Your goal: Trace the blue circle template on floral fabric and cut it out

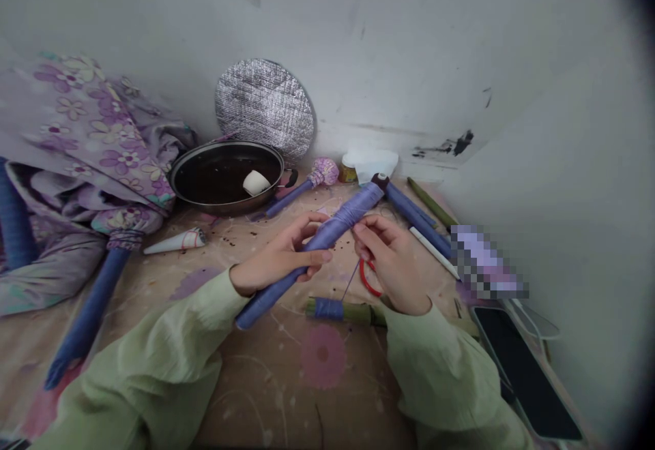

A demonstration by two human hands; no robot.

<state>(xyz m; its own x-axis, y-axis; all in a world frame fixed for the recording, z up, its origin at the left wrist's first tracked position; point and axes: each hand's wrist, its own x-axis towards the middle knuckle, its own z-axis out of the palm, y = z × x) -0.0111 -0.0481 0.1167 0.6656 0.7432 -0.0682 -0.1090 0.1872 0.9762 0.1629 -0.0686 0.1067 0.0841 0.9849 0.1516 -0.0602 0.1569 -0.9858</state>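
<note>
A long blue cloth-covered roll (pixel 327 232) slants up to the right, with thread wound round its upper part and a dark tip at its far end. My left hand (pixel 286 249) is wrapped round its middle. Beside the wound part, my right hand (pixel 391 256) has its fingers pinched together; a thread runs from near them down to a green stick (pixel 358 313) wound with blue thread (pixel 328 308). Whatever the right fingertips hold is too small to make out. Red scissor handles (pixel 367 278) show partly behind the right hand.
Behind lie a dark pan (pixel 225 199) with a white roll (pixel 256 183), and a silver round mat (pixel 266 106) against the wall. Floral cloth bundles (pixel 102 123) fill the left. At right are another blue roll (pixel 417 218), a green stick (pixel 432 201) and a phone (pixel 525 371).
</note>
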